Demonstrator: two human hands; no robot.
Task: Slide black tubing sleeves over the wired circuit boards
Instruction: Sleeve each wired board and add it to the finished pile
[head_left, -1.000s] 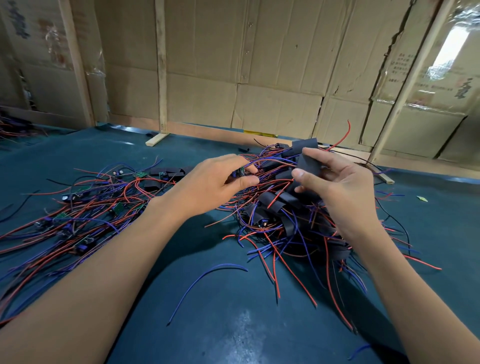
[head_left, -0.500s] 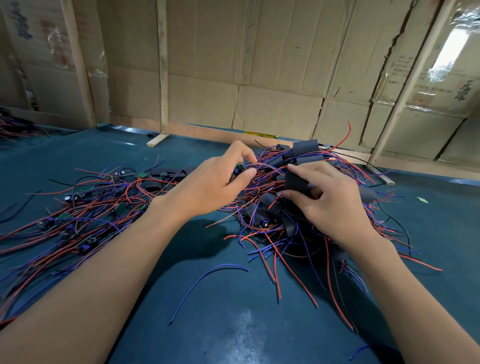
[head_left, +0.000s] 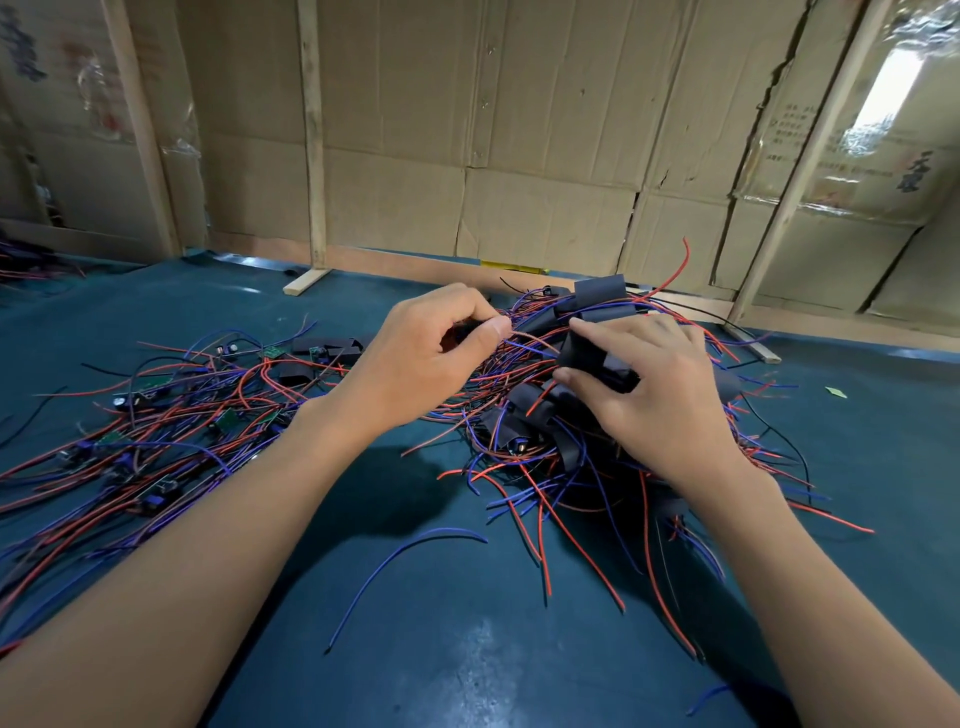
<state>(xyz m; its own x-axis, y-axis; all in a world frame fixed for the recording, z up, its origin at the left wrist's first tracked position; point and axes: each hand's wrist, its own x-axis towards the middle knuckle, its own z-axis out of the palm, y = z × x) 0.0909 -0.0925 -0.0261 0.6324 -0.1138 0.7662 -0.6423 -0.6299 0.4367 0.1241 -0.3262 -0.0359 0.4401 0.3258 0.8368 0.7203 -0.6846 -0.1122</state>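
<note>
My left hand (head_left: 421, 358) pinches a small wired circuit board between thumb and fingers; the board is mostly hidden, and its red and blue wires trail rightward. Just right of it, my right hand (head_left: 654, 384) grips a flat black tubing sleeve (head_left: 587, 356), its open end facing the left hand. Both hands hover over a heap of sleeved boards (head_left: 540, 415) tangled in red and blue wires. A second spread of bare green boards with wires (head_left: 156, 415) lies on the left of the dark teal table (head_left: 467, 649).
A loose blue wire (head_left: 405, 566) curves across the table in front of me. Cardboard walls (head_left: 519, 130) with wooden battens close off the far edge. More wires (head_left: 26, 260) lie at the far left. A small green scrap (head_left: 835, 391) sits at the right.
My right hand has turned palm-down and lowered with the sleeve toward the heap. My left hand has closed tighter on the board and shifted slightly toward the sleeve.
</note>
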